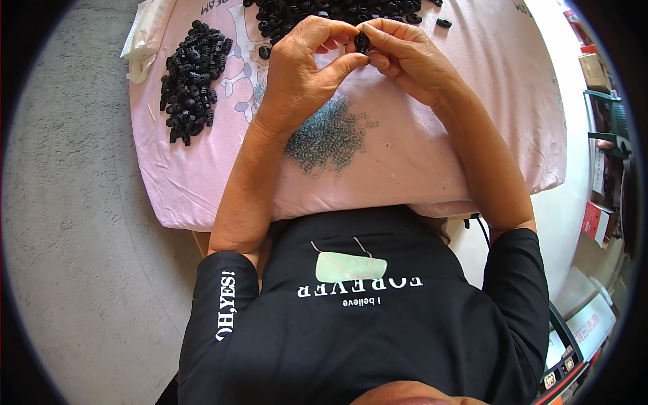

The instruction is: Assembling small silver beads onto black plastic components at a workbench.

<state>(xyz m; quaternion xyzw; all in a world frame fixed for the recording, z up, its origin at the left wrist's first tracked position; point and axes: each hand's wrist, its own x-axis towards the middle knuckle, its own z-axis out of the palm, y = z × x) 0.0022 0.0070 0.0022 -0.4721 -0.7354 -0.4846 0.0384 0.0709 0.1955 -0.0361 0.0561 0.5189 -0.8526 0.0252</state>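
Both hands meet over the far part of the table, around one small round black plastic part (362,44) with a hole in its middle. My right hand (405,57) is closed on it, thumb and fingers pinching its right side. My left hand (310,64) has its index fingertip at the part's top and its thumb tip at the lower edge; whether something tiny sits between them is hidden. Below the hands lies a heap of tiny bluish-grey pieces (327,138), coil-like but too small to be sure of. Beyond the hands spreads a large pile of similar black parts (290,17).
A second pile of black parts (192,84), stacked more tightly, lies at the table's left. A pink printed cloth (418,162) covers the table. A white plastic bag (145,40) hangs at the far left corner. Boxes and a green crate (607,115) stand along the right.
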